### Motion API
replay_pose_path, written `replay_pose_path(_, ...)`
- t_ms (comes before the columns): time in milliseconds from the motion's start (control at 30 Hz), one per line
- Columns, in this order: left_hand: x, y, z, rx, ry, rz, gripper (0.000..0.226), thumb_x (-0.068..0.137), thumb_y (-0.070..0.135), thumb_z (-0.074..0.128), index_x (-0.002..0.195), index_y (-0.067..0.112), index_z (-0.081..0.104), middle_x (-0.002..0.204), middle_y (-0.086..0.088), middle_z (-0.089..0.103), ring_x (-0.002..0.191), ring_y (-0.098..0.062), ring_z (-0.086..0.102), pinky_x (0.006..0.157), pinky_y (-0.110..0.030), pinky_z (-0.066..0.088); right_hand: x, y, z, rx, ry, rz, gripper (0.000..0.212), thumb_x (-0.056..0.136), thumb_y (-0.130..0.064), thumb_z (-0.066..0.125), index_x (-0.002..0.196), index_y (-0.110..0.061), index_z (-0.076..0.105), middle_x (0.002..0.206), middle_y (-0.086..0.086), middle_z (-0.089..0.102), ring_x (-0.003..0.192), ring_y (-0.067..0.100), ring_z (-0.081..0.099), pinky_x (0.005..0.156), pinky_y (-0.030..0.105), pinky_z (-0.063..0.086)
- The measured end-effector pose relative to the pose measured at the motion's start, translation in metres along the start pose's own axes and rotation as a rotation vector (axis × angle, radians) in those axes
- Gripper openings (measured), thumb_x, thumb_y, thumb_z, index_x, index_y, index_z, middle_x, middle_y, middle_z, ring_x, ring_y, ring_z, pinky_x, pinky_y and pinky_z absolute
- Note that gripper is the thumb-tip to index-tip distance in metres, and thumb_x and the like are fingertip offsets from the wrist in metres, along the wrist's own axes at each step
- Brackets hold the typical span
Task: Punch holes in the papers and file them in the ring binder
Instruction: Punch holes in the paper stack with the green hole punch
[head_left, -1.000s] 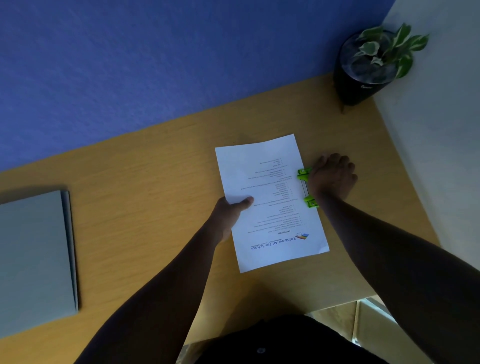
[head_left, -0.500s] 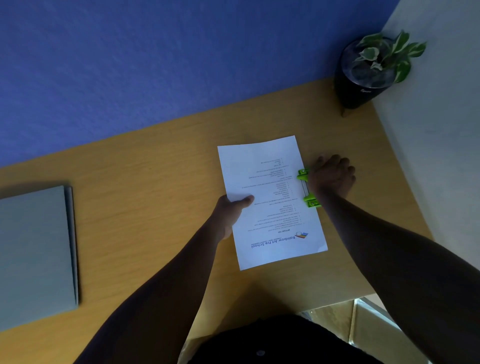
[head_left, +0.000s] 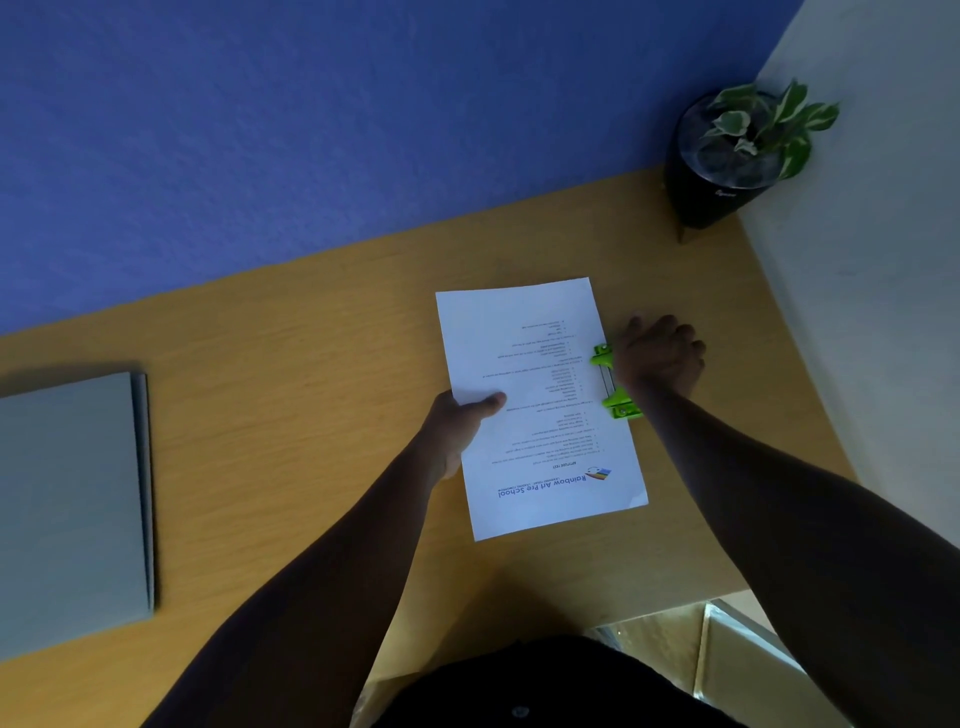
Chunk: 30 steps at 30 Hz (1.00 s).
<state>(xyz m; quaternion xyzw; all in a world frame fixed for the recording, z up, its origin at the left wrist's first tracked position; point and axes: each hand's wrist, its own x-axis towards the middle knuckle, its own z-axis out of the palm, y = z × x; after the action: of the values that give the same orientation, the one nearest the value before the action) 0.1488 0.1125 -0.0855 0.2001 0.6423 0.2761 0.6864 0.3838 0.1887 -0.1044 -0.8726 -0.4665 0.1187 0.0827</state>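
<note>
Little had changed over the past second: both hands had stayed where they were, and the papers (head_left: 540, 405) had not shifted on the wooden desk (head_left: 291, 415). That stillness suggested the punching stroke was under way or only just finished, with the filing step not yet begun.

The left hand (head_left: 457, 423) held the left edge of the papers, its thumb lying on top of the sheet and its fingers hidden beneath, so it pinched the stack steady. The right hand (head_left: 660, 356) pressed down on a green hole punch (head_left: 613, 382), palm on the lever and fingers spread over its top; whether they curled round it could not be told. The right long edge of the papers sat in the punch's slot.

Counted: one stack of printed papers, though how many sheets it held could not be seen; one hole punch, with two green ends showing; one grey ring binder (head_left: 72, 499), closed and lying well apart at the desk's left end; one potted plant (head_left: 732, 150) in the far right corner.
</note>
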Motion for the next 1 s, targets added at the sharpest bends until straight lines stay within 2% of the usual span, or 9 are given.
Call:
replay_pose_path(267,0.0,-0.003,-0.002,-0.021,0.019,0.008,0.029,0.088,0.015,0.073,0.117,0.016,0.067,0.116,-0.003,0.073,0.106,-0.025,0.068,0.092,-0.043,0.053,-0.003,-0.002,0.0,-0.016,0.015,-0.006,0.064,0.096,-0.053,0.03,0.116,0.001,0.057,0.114,0.027,0.056,0.104,0.045,0.052,0.09,0.047,0.041)
replay_pose_path(533,0.0,-0.008,0.002,-0.028,0.054,0.006,0.024,0.089,0.015,0.073,0.113,0.018,0.068,0.111,-0.001,0.073,0.101,-0.023,0.069,0.079,-0.036,0.055,-0.005,-0.002,0.004,0.011,-0.039,0.063,0.059,0.098,-0.044,0.03,0.108,-0.001,0.069,0.116,0.025,0.05,0.106,0.042,0.045,0.09,0.048,0.036)
replay_pose_path(700,0.001,-0.011,0.005,-0.016,0.103,-0.001,0.036,0.089,0.017,0.073,0.123,0.011,0.065,0.116,-0.004,0.072,0.106,-0.027,0.068,0.093,-0.044,0.054,-0.005,-0.004,0.002,0.005,-0.05,0.09,0.063,0.099,-0.046,0.029,0.107,0.003,0.068,0.119,0.022,0.049,0.109,0.041,0.044,0.09,0.049,0.035)
replay_pose_path(1000,0.0,-0.014,0.008,-0.039,0.133,-0.043,0.038,0.088,0.017,0.074,0.124,0.011,0.064,0.118,-0.005,0.071,0.107,-0.027,0.067,0.096,-0.047,0.052,-0.007,-0.003,0.008,0.006,0.01,0.072,0.053,0.097,-0.042,0.033,0.112,0.0,0.062,0.117,0.023,0.05,0.109,0.041,0.044,0.088,0.049,0.036)
